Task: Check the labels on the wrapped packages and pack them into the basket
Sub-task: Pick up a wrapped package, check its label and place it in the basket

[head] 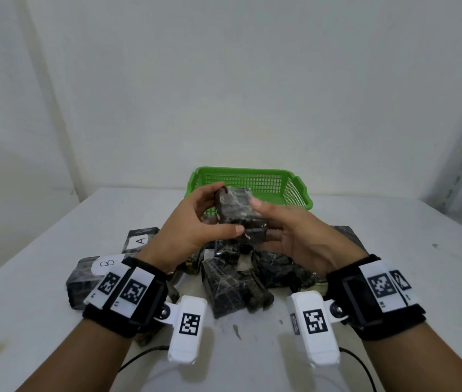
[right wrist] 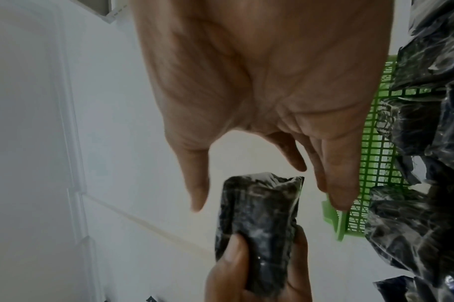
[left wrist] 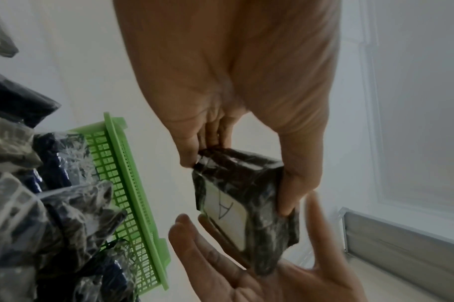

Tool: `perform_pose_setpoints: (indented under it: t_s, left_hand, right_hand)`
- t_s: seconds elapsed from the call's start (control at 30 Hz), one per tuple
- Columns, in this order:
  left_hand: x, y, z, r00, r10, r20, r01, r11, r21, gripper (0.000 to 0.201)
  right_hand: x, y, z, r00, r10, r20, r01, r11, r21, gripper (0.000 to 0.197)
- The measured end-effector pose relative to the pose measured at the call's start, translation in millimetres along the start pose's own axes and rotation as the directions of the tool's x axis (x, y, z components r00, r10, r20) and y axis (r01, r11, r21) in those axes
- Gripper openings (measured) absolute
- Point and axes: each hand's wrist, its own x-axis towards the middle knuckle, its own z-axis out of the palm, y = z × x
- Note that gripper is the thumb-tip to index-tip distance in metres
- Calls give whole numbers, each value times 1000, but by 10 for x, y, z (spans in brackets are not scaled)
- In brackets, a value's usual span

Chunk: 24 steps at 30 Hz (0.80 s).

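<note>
My left hand grips a black plastic-wrapped package between thumb and fingers, lifted in front of the green mesh basket. In the left wrist view the package shows a white label marked A on its underside. My right hand is open beside and under it, with its thumb near the top edge. In the right wrist view the fingers are straight and spread, and a gap shows around the package. Whether the right hand touches the package is unclear.
A heap of several wrapped packages lies on the white table between my wrists and the basket. To the left lie one labelled A and one labelled B. A wall stands behind the basket.
</note>
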Motion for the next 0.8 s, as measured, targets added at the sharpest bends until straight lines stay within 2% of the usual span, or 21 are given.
perform_pose_setpoints:
  t_s: [0.03,0.13,0.17,0.23,0.3,0.33,0.47,0.57,0.63,0.73,0.8]
  left_hand:
    - [-17,10,-6,999,7,35,-7,1000,9,98]
    - [-43,37,23,996,-29,85,29,1000,-1,104]
    - [-44,49,42,997,-50,59,52,998,-34,101]
    - [-15,43,67,996,-84,-12,83,993,-82,82]
    - [1,44,80,995,-64,-72,62,998,-25,56]
    - [2,38,83,995,-40,-97,41,999,6,51]
    - [-20,31,87,989,65,-131,-60,997,38,54]
    - [-63,48,131,990,125,-59,-124,992,23,51]
    - [-100,68,134,990,140,-7,-140,990,16,54]
    - [-114,63,132,997,22,68,-25,999,37,69]
    - [-92,39,139,987,-117,106,123,991,-54,70]
  right_hand:
    - [13,4,-6,1000,8,-27,-7,1000,7,51]
    - [42,36,-8,995,-28,-95,29,1000,8,26]
    - [45,54,-11,992,-46,-115,45,999,-3,26]
    - [39,81,-27,985,-90,-146,86,996,-30,38]
    - [31,92,-30,977,-139,-161,128,989,-78,47]
    - [26,93,-30,975,-150,-164,136,986,-94,48]
    - [-37,23,2,990,-73,-122,64,995,-77,58]
    - [-59,-8,25,998,-15,-66,9,996,-88,51]
    - [-60,10,26,997,-30,-76,25,997,-69,40]
    - [-33,69,-14,988,-107,-110,103,994,-38,35]
    - [6,116,-55,984,-141,-113,137,990,-44,52]
